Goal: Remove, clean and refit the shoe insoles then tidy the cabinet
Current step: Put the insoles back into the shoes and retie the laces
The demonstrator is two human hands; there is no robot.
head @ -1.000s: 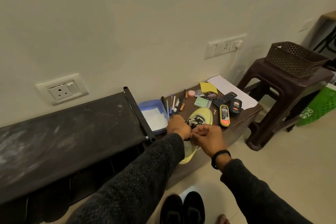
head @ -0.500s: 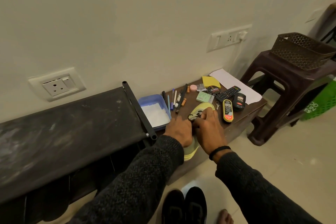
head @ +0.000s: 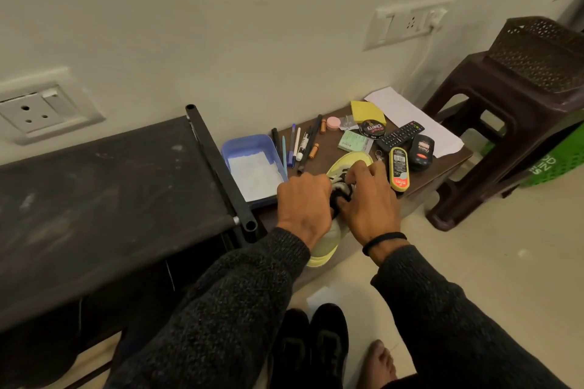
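Here the yellow-green shoe (head: 339, 232) lies on the low brown worktop (head: 448, 164), its long axis running from the heel at about 7 o'clock, which overhangs the worktop's near edge, to the toe (head: 355, 157) at about 1 o'clock, pointing toward the wall. Both hands sit over its middle. The left hand (head: 303, 202) has its grip curled down on the 9 o'clock side of the shoe's opening; the right hand (head: 368, 199) has its grip curled in from the 3 o'clock side, fingers among the dark laces (head: 341, 191). Whether either pinches a lace or the tongue I cannot tell, since the fingertips are hidden.

The insole is not visible; I judge it lies inside the shoe, along that same heel-to-toe line. So any pull would likely go back toward 7 o'clock, out through the opening. Both hands are equally near the opening. The shoe polish applicator (head: 398, 169) stands just at 3 o'clock of the right hand, close enough to be knocked.
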